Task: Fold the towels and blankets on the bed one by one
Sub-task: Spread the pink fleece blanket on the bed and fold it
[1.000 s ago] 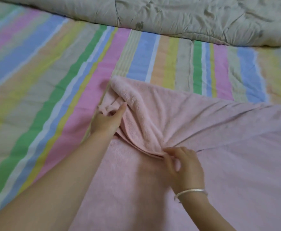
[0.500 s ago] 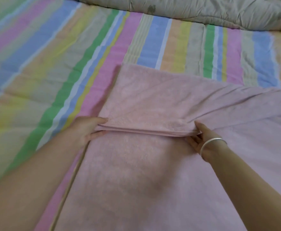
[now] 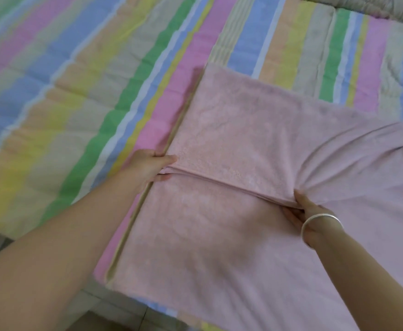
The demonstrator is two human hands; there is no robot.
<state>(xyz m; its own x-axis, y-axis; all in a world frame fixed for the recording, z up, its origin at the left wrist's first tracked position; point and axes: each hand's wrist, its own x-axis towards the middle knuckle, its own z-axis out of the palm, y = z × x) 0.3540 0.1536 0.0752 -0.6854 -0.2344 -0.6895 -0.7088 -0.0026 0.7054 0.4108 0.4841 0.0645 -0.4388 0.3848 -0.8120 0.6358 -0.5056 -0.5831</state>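
Observation:
A large pink towel (image 3: 238, 130) lies spread over the striped bed, its far part folded back toward me so a layered edge runs across the middle. My left hand (image 3: 152, 167) pinches the left end of that folded edge, thumb on top and fingers underneath. My right hand (image 3: 303, 211), with a silver bangle at the wrist, grips the same edge further right, where the cloth bunches into creases fanning to the right. The towel's right side runs out of view.
The striped quilted bed cover (image 3: 76, 91) stretches to the left and behind the towel. A beige comforter (image 3: 367, 5) lies at the far right corner. The bed's near edge and the floor (image 3: 95, 316) show at the bottom left.
The crumpled far edge has been drawn toward me and laid as a straight flat fold. My hands moved apart along it. The view has shifted nearer and to the left.

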